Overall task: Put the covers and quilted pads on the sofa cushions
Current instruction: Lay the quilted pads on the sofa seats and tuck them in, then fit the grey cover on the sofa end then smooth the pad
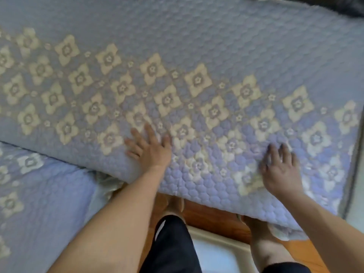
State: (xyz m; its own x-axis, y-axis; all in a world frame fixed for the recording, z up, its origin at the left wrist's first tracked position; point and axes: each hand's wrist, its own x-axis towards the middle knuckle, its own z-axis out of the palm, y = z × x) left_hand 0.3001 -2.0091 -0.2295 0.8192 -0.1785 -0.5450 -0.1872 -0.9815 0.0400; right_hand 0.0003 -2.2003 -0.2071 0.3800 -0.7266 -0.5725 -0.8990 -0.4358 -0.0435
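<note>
Below the hanging fabric edge runs a strip of reddish-brown polished wood, seemingly the furniture's frame, though the blur hides its exact form. Beneath it lies a patch of pale, glossy floor with a cream border. The person's legs stand there, in dark shorts, one bare shin close against the wood. At the top right corner sits a dark, blurred shape that I cannot make out. A pale wall or floor surface shows along the right edge.
</note>
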